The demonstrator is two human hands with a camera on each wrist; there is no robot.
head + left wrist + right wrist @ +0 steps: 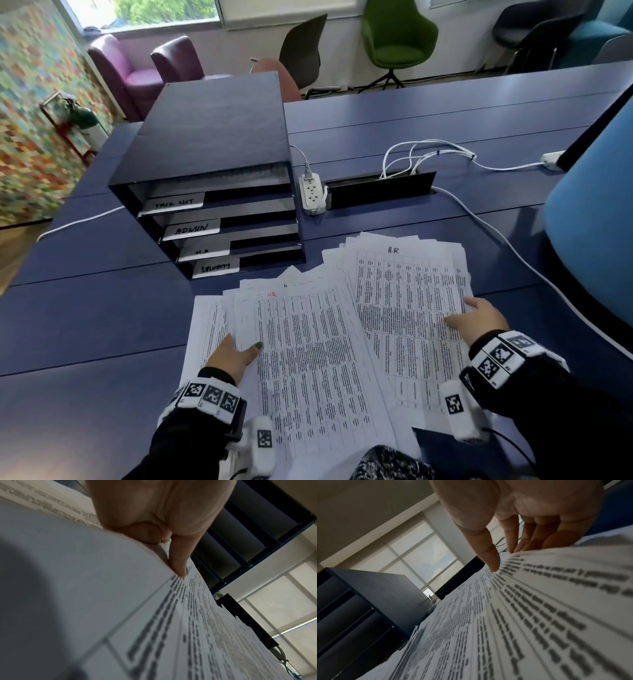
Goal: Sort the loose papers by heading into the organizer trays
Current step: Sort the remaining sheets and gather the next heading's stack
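Loose papers [308, 342] lie fanned over the near edge of the blue surface [102, 325], two topped "H.R." Left hand [233, 356] grips the left edge of one sheet, thumb on top, fingers curled beneath. Right hand [479, 318] grips the right sheet's edge likewise. Just behind stands the organizer [212, 137]; its four labelled trays each show a sheet, with bare surface around

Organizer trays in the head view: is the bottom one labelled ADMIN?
No. The bottom tray's label looks like SECURITY; the ADMIN label is on the second tray from the top of the organizer.
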